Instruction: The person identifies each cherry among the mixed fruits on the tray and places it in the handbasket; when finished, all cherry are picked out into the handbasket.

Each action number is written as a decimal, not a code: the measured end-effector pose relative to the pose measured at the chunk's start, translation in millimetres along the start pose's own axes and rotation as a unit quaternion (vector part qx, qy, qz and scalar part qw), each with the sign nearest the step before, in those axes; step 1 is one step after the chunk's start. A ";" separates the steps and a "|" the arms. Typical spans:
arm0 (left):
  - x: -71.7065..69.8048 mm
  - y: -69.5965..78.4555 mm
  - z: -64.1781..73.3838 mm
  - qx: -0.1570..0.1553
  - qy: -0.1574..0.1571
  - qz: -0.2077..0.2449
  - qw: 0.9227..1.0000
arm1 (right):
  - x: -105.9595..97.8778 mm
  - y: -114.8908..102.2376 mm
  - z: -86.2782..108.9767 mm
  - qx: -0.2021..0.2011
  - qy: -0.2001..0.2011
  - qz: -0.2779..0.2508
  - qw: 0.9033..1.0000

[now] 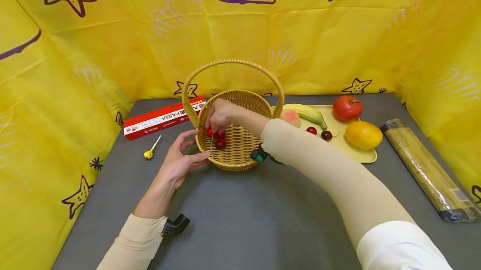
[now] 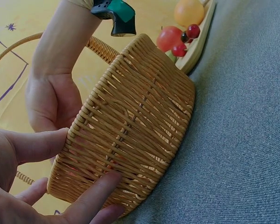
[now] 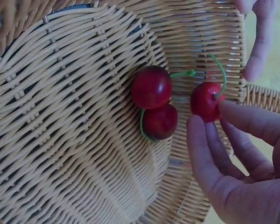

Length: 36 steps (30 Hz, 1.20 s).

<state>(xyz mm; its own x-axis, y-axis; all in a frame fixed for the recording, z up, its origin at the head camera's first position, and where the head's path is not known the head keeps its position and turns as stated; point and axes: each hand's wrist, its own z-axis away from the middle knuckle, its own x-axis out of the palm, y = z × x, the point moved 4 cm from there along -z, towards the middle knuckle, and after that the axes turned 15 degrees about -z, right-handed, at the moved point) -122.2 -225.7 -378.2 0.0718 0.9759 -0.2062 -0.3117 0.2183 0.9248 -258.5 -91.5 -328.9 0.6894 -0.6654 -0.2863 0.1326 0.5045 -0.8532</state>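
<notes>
A wicker basket [image 1: 248, 151] with a tall handle stands mid-table. My right hand [image 1: 221, 113] reaches inside it, pinching a red cherry [image 3: 205, 100] with a green stem between thumb and fingertips, near the basket's side wall. Just beside lie more cherries [image 3: 151, 87] on the woven floor, partly hidden by my hand in the head view. My left hand [image 1: 182, 157] holds the basket's near left side. In the left wrist view, its thumb [image 2: 42, 144] meets the rim and its fingers [image 2: 93, 198] press the outer wall.
Right of the basket, a cream tray [image 1: 338, 153] bears a banana [image 1: 306, 113], peach [image 1: 290, 116], tomato [image 1: 347, 108], yellow mango-like fruit [image 1: 363, 135] and dark cherries [image 1: 326, 135]. A pasta box [image 1: 165, 117] and lollipop [image 1: 149, 154] lie left; a wrapped bamboo roll [image 1: 424, 165] lies far right.
</notes>
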 end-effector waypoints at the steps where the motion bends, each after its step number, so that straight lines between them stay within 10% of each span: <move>1: -0.1 0.1 0.2 0.000 0.000 0.000 1.000 | 1.0 -0.4 -0.2 0.002 0.000 0.003 1.000; 36: 0.4 -1.3 -1.1 -0.002 0.001 0.001 1.000 | -1.3 -3.8 7.8 -0.014 -0.024 -0.023 0.999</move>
<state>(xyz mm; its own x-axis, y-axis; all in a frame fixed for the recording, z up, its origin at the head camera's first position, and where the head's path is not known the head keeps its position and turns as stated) -122.8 -225.6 -379.8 0.0683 0.9765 -0.2045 -0.3159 0.2156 0.9240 -254.4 -88.3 -321.9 0.7162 -0.6602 -0.2265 0.1446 0.4579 -0.8772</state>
